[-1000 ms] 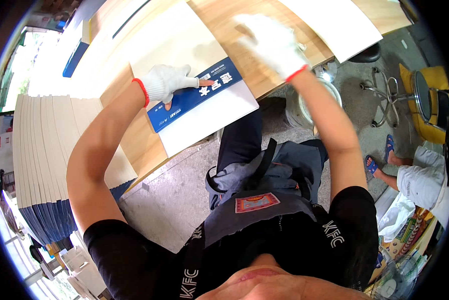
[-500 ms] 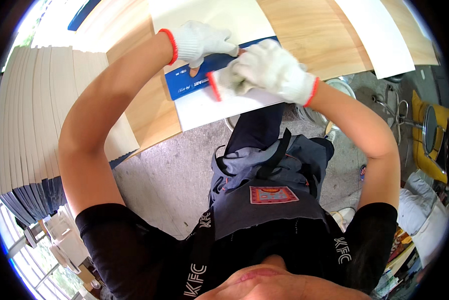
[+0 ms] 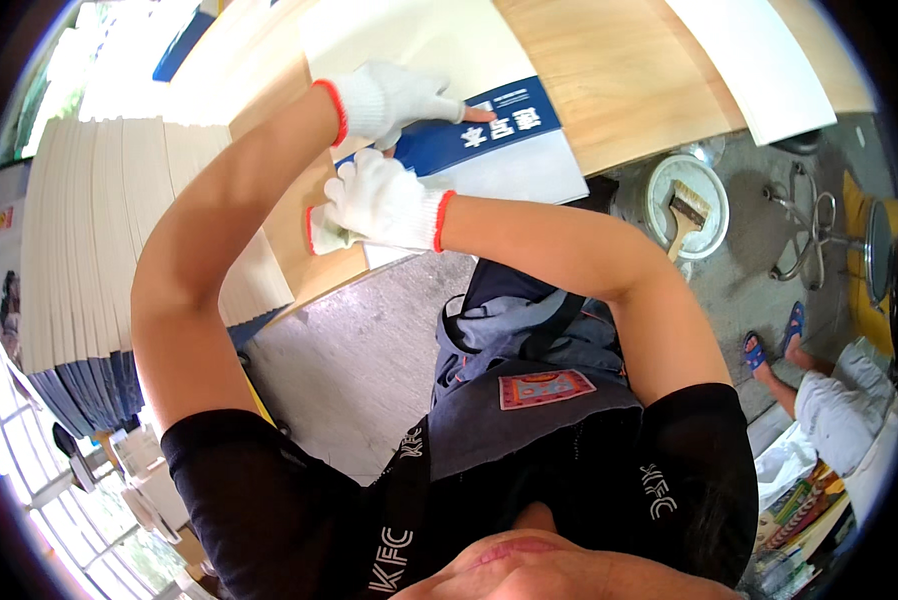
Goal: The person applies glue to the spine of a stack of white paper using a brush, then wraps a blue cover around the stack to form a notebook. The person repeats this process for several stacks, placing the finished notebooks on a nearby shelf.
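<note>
My left hand [image 3: 389, 103], in a white knit glove with bare fingertips and a red cuff, rests on a blue printed cover strip [image 3: 444, 142]. Its index finger and thumb are stretched out and press the strip. Closer to me, my gloved right hand [image 3: 384, 200] is closed around a wadded white glove [image 3: 327, 232] with red trim, at the left end of the strip. Part of that wad is hidden under the fingers. White board [image 3: 519, 172] shows along the near side of the blue strip, and a cream sheet [image 3: 409, 40] stretches beyond it.
A tall stack of thick pale-paged books [image 3: 119, 230] stands left of the wooden table [image 3: 609, 70]. Another white sheet [image 3: 754, 70] overhangs the edge at right. Below sits a bucket [image 3: 659, 195] with a brush [image 3: 685, 215]. A person's sandalled feet [image 3: 769, 340] are at the right.
My right hand has swept left along the strip with the wadded glove, uncovering white lettering at its right end. My left hand stays almost in place, its index finger now plainly visible.
</note>
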{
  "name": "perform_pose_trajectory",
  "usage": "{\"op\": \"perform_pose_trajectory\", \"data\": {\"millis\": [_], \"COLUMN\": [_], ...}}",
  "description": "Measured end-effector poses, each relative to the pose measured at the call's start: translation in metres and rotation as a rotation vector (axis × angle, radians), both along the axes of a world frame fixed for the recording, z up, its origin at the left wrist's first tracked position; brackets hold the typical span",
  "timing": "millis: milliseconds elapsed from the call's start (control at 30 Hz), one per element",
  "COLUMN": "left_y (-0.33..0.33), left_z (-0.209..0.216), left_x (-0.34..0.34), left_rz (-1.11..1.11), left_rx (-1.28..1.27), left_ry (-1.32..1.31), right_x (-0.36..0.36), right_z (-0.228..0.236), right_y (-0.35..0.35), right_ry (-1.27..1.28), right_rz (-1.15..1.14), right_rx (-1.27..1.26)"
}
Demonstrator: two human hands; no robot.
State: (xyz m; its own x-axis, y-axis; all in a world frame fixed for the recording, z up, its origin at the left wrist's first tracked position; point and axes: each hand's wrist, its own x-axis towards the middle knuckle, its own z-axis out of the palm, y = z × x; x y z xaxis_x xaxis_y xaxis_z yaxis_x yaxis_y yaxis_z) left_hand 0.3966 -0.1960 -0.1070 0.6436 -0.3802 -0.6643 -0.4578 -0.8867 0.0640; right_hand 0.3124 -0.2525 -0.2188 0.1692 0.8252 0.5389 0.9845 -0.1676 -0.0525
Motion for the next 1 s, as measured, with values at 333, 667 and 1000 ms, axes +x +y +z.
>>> {"op": "perform_pose_trajectory", "data": {"millis": [333, 667, 1000], "left_y": [0.006, 0.023, -0.008], "left_z": [-0.008, -0.023, -0.058], "left_x": [0.004, 0.003, -0.079], "left_rz": [0.189, -0.186, -0.13], "left_rx": [-0.135, 0.124, -0.095], "left_ry": [0.136, -0.031, -0.717], "right_x": [0.094, 0.088, 0.141], "right_z": [0.014, 0.009, 0.024], "right_y": [-0.21, -0.203, -0.239], "right_ry": [0.054, 0.257, 0.141], "right_rz": [-0.227, -0.588, -0.617], "right_rx": [-0.066, -0.278, -0.354]}}
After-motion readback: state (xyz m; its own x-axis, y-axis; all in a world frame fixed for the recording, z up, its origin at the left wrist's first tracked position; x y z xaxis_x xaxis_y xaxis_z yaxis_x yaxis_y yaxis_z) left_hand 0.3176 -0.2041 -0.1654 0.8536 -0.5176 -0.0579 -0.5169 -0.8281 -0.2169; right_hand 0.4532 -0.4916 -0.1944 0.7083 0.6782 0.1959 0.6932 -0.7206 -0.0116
